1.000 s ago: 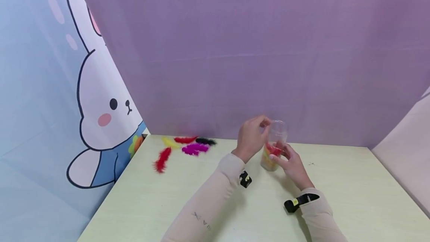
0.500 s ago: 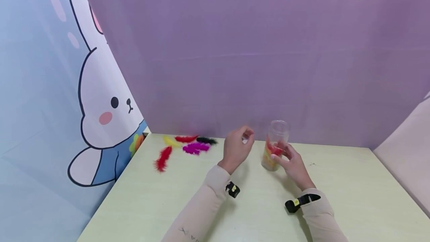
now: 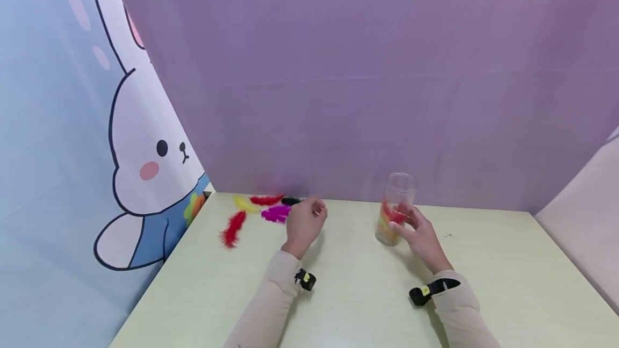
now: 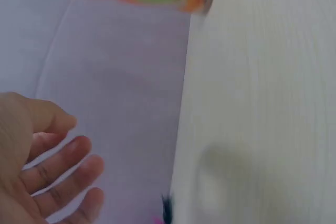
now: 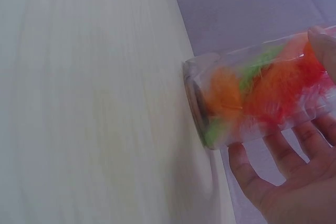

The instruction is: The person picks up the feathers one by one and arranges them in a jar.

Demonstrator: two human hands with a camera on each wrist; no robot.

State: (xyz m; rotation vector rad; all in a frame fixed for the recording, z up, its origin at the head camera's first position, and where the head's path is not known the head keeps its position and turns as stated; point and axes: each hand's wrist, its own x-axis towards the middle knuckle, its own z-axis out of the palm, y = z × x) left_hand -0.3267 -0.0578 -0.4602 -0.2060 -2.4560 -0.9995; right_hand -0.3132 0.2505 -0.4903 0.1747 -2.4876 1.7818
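Note:
My right hand (image 3: pixel 422 240) holds a tall clear jar (image 3: pixel 400 192) upright on the table, thumb on one side and fingers on the other. Orange, red and green feathers (image 5: pixel 226 95) fill the lower part of this jar in the right wrist view. To the left, my left hand (image 3: pixel 304 224) is above the table with loosely bent fingers and nothing between them. Behind it lie a magenta feather (image 3: pixel 274 214) and a black feather (image 3: pixel 291 201), both partly covered by the hand. In the left wrist view its fingers (image 4: pixel 63 166) are spread apart.
Further left on the table (image 3: pixel 358 294) are a yellow feather (image 3: pixel 245 204), a red feather (image 3: pixel 266 201) along the back edge and another red feather (image 3: pixel 234 229) nearer. A purple cloth (image 3: pixel 338 95) hangs behind the table, and a rabbit-printed cloth (image 3: pixel 145 187) at the left.
My left hand has moved from the jar's rim leftward and down to beside the loose feathers. My right hand and the jar stay in place.

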